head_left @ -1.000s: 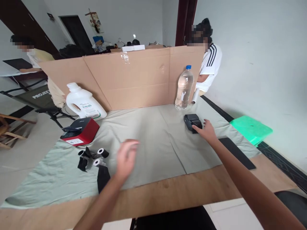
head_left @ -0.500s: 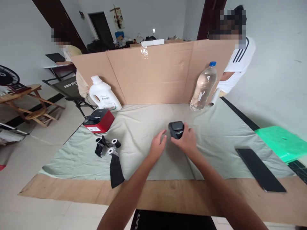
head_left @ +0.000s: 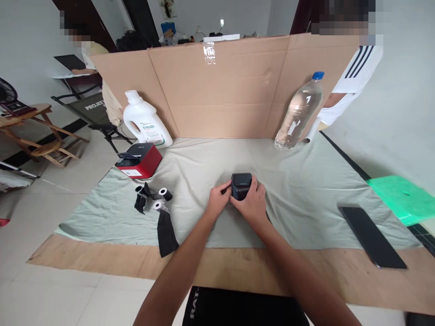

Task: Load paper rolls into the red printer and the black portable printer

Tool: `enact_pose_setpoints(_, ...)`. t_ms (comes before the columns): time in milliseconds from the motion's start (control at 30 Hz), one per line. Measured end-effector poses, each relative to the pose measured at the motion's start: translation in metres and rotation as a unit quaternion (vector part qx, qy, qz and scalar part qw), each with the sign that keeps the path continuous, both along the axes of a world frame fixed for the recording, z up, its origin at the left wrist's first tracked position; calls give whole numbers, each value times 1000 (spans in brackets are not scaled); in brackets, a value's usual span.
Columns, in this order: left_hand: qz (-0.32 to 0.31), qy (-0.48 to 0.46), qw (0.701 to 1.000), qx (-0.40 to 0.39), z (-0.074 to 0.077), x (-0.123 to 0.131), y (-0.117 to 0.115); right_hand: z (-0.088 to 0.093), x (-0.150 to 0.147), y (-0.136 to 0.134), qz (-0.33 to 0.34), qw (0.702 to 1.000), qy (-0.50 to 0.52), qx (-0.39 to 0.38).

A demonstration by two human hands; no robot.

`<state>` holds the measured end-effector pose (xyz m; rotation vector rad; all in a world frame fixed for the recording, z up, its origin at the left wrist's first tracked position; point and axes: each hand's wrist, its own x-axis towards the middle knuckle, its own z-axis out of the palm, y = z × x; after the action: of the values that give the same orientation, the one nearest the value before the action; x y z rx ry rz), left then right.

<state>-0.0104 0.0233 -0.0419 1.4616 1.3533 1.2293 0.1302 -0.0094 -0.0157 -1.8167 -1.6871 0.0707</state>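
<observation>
A small black boxy device (head_left: 241, 179), which looks like a portable receipt printer, is held over the middle of the cloth. My right hand (head_left: 252, 201) wraps its right side and near edge, thumb in front. At its left side, my left hand (head_left: 219, 197) has its fingers closed against the casing. Between my hands the device's top and a darker front section show; its underside is hidden. To the left lie several small rolls (head_left: 165, 194) with dark strips, one black strip (head_left: 166, 234) trailing over the cloth's front edge.
A red-and-black box-shaped machine (head_left: 144, 160) and a white jug (head_left: 146, 122) stand at left. A clear bottle (head_left: 301, 113) leans against the cardboard screen (head_left: 217, 95). At right lie a black tablet (head_left: 372, 237) and, beyond the table, a green stool (head_left: 404, 199). Two people sit behind.
My left hand has come in from a gap to touch the device's left side. The device has shifted slightly left with my right hand. The camera view has tilted down a little.
</observation>
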Motion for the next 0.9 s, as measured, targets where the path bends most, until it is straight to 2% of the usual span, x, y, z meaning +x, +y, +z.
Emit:
enact_pose_setpoints(100,4,30,1000,8,0,0,-4,-2,9,0,21,999,20,-28)
enact_pose_setpoints(200,1,90,994,57,-2,-2,-9,-10,24,6,76,989,129,-23)
enact_pose_setpoints(267,-5,138,987,78,-3,-3,-12,-16,32,13,113,960,255,-17)
enact_pose_setpoints(367,5,206,977,63,-2,-3,-13,-23,37,20,155,899,407,-43)
enact_pose_setpoints(433,14,249,968,42,1,-2,-14,-25,36,21,170,884,432,-54)
enact_pose_setpoints(600,24,319,947,32,6,1,-17,-24,31,20,156,904,394,-50)
enact_pose_setpoints(667,30,300,952,41,5,1,-16,-22,30,18,146,903,400,-46)
enact_pose_setpoints(833,22,137,989,42,5,-3,-10,-15,31,8,74,908,411,18)
enact_pose_setpoints(900,28,115,993,28,8,-2,-10,-12,31,6,68,909,411,31)
